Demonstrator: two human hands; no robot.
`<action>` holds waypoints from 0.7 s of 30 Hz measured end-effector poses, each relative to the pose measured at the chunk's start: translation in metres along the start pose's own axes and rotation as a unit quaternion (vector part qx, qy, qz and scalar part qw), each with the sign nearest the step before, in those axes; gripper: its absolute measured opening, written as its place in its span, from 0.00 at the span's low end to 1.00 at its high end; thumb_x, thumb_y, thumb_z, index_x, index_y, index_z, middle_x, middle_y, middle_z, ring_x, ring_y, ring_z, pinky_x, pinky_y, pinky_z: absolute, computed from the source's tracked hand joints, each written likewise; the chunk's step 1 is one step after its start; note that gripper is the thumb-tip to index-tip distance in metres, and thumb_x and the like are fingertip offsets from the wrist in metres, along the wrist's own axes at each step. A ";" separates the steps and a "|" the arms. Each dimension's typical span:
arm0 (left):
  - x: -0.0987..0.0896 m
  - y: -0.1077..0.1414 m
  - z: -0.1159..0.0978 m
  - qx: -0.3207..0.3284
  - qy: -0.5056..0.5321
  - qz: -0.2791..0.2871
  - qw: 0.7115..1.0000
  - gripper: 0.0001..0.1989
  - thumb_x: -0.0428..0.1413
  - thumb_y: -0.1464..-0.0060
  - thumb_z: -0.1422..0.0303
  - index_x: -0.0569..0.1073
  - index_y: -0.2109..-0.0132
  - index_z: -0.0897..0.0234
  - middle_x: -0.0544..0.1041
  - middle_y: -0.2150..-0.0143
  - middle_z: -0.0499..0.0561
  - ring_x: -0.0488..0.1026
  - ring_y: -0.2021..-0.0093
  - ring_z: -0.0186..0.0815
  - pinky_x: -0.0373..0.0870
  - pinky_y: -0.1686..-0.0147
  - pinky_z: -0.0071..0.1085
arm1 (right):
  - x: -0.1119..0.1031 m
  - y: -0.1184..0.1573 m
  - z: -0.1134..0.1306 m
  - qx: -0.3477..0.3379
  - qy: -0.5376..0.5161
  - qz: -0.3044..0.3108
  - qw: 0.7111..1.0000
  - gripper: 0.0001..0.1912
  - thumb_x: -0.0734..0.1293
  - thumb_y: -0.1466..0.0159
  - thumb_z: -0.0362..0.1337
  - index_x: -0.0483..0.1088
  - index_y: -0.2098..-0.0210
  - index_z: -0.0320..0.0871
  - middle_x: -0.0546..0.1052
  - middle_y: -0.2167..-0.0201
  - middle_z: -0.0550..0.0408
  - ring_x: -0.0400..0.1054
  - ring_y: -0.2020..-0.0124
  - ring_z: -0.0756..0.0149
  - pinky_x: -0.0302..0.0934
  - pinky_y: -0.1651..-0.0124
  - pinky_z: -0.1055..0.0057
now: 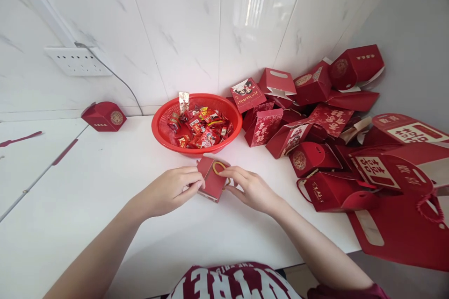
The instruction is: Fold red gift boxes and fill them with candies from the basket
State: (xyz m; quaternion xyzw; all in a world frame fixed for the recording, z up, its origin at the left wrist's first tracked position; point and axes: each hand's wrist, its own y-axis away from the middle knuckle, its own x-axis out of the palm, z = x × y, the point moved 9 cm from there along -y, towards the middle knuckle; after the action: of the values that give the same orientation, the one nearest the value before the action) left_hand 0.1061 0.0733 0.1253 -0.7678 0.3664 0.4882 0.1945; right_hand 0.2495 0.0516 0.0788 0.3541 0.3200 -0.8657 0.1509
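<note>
A small red gift box [210, 182] with a yellow cord handle [218, 167] rests on the white table in front of me. My left hand [178, 189] is closed at the box's left edge, fingers pinching its side. On the other side, my right hand [247, 188] has its fingers closed at the cord handle and the box's right edge. Just behind the box stands a red plastic basket [161, 136] holding wrapped candies [206, 138]. One gold-wrapped piece [184, 102] sits up against the basket's back rim.
Many red gift boxes [308, 159] are heaped on the right side of the table [105, 243]. A single folded red box [104, 117] stands at the back left. A grey cable [119, 79] runs down the tiled wall from a socket strip [77, 61].
</note>
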 end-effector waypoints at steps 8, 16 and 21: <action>-0.006 0.007 0.010 -0.011 0.011 -0.034 0.999 0.13 0.43 0.34 0.70 0.73 0.59 0.59 0.74 0.61 0.48 0.71 0.60 0.35 0.65 0.59 0.29 | -0.003 0.021 -0.015 0.066 -0.179 0.131 0.973 0.08 0.65 0.32 0.40 0.74 0.63 0.43 0.77 0.71 0.57 0.67 0.74 0.71 0.63 0.70 0.75; -0.008 0.011 0.010 -0.019 -0.004 -0.014 1.000 0.13 0.46 0.36 0.71 0.74 0.52 0.56 0.74 0.55 0.48 0.73 0.60 0.33 0.68 0.60 0.28 | -0.061 0.009 -0.029 0.116 0.023 -0.011 0.993 0.11 0.63 0.29 0.41 0.74 0.54 0.45 0.80 0.67 0.54 0.66 0.77 0.72 0.61 0.70 0.73; -0.010 0.012 0.004 0.007 0.000 0.010 1.000 0.17 0.53 0.39 0.67 0.72 0.44 0.53 0.65 0.37 0.50 0.69 0.42 0.42 0.69 0.46 0.32 | -0.041 -0.018 0.027 -0.074 0.038 0.010 0.997 0.10 0.60 0.28 0.34 0.72 0.54 0.44 0.79 0.60 0.49 0.73 0.60 0.64 0.67 0.57 0.68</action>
State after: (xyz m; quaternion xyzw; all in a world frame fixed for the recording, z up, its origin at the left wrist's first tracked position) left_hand 0.0924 0.0716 0.1329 -0.7624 0.3776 0.4880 0.1951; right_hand 0.2557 0.0482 0.1310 0.3778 0.3847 -0.8242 0.1732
